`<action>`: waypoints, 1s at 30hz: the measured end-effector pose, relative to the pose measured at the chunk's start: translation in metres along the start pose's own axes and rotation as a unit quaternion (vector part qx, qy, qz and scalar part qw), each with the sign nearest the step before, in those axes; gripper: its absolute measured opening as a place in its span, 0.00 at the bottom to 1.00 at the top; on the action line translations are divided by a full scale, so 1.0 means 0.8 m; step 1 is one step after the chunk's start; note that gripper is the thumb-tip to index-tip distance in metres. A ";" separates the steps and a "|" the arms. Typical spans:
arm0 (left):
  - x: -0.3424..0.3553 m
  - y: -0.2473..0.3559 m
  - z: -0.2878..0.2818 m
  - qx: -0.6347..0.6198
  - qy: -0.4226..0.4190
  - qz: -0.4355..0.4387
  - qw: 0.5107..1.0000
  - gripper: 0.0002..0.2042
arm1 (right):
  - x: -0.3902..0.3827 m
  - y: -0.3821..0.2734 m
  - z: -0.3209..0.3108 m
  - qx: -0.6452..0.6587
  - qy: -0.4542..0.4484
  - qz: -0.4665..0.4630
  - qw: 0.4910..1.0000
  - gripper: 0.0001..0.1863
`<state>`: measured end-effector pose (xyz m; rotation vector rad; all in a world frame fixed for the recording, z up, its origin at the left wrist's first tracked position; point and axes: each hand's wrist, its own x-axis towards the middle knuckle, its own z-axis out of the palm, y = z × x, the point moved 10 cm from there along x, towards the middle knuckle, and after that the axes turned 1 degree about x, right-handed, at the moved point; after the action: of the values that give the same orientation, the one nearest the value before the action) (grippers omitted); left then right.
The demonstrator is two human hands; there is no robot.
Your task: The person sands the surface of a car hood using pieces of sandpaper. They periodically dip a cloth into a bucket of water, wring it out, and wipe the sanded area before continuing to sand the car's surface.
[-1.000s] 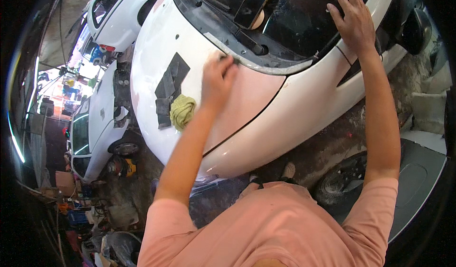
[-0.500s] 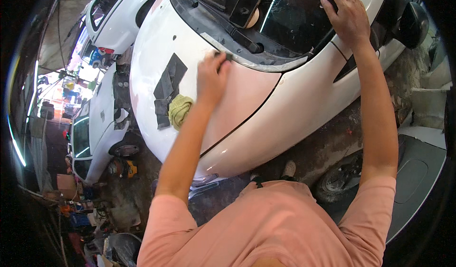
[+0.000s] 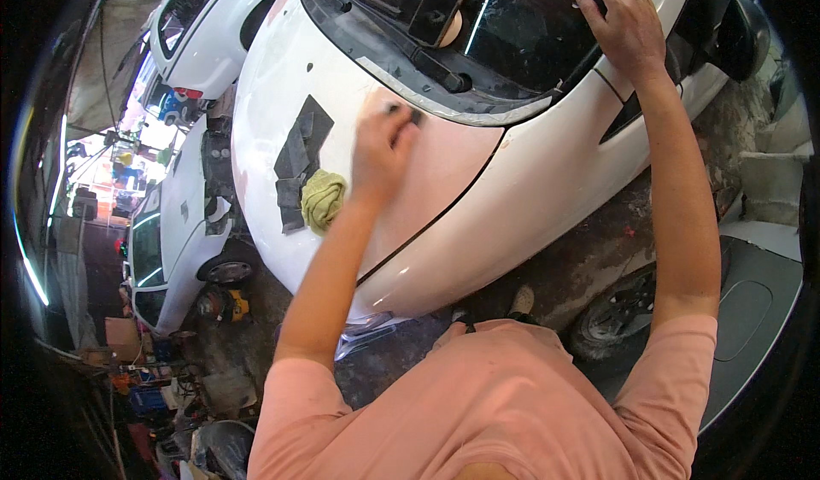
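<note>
On the white hood (image 3: 265, 164) of a car, my left hand (image 3: 382, 151) is closed around a small dark piece of sandpaper, blurred by motion. It presses on a dull pinkish patch (image 3: 444, 160) near the base of the windshield. My right hand (image 3: 630, 32) rests with fingers spread on the edge of the windshield (image 3: 530, 44), holding nothing. Left of my left hand, dark grey sandpaper sheets (image 3: 299, 151) lie on the hood, partly overlapping. A crumpled green cloth (image 3: 324, 201) sits against their lower end.
A phone-like dark slab (image 3: 440, 6) lies on the windshield. The side mirror (image 3: 741, 38) sticks out at the right. Other white cars (image 3: 171, 224) stand to the left, with clutter on the floor below them. A grey panel (image 3: 747, 309) leans at the lower right.
My left hand has shifted slightly down and toward the right across the pinkish patch with the sandpaper. My right hand stays on the windshield's edge.
</note>
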<state>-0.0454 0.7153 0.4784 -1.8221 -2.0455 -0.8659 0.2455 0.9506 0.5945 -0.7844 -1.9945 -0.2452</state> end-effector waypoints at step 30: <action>0.023 -0.017 0.005 -0.007 0.008 -0.013 1.000 0.15 | -0.002 -0.001 0.000 0.014 0.006 0.004 1.000 0.17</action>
<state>-0.0609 0.7321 0.4825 -1.7931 -2.0641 -0.9011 0.2458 0.9494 0.5935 -0.7717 -1.9792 -0.2166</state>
